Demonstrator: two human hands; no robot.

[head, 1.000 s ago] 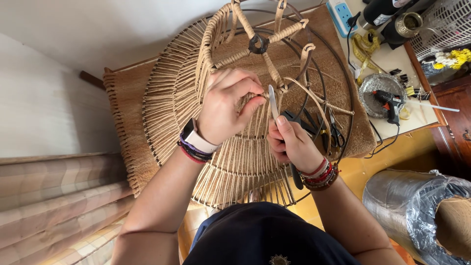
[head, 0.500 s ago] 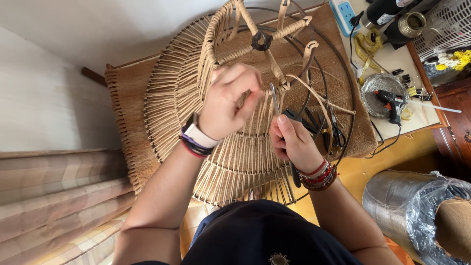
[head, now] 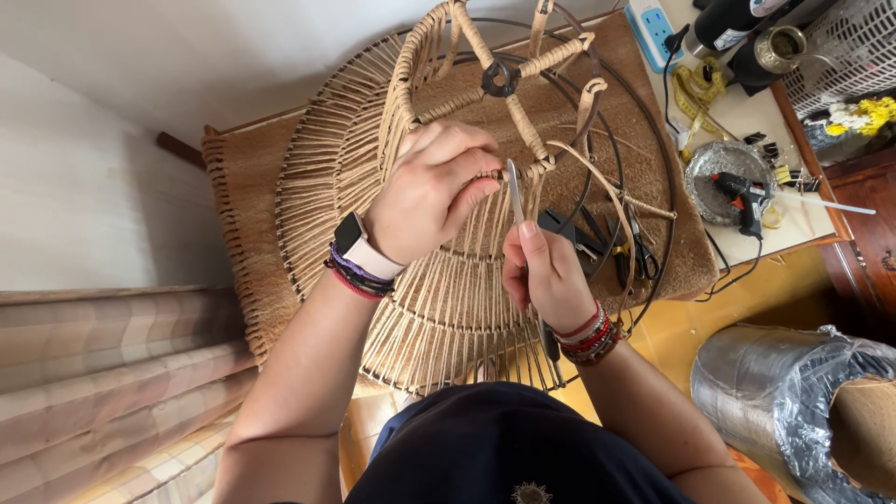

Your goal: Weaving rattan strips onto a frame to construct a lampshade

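I see a round wire frame [head: 644, 159] half wrapped in rattan, lying on a woven mat [head: 243, 187] over the desk [head: 793, 121]. The frame sits centre view, tilted toward me, its lower rim near my torso.

Left hand [head: 434, 191]: curled closed over the wrapped spoke near the hub [head: 499, 79], fingers pinching the rattan strand there. A watch and bands are on that wrist.

Right hand [head: 546, 271]: closed around a slim metal tool [head: 513, 191], tip pointing up to the spot beside the left fingers. A dark handle shows below the wrist; I cannot tell whether it belongs to the same tool.

Handling, my judgement: the frame looks light but springy. The bare wire is stiff and thin; the wrapped spokes give better purchase and should not slip. Loose rattan ends [head: 597, 177] look brittle and likely to kink or split if bent sharply. Best hold is on a wrapped spoke close to the hub, not on the open outer ribs.

Nearby: scissors [head: 639, 247] and pliers [head: 569, 229] lie inside the frame on the mat; a glue gun [head: 747, 196] rests on a foil dish [head: 719, 163].
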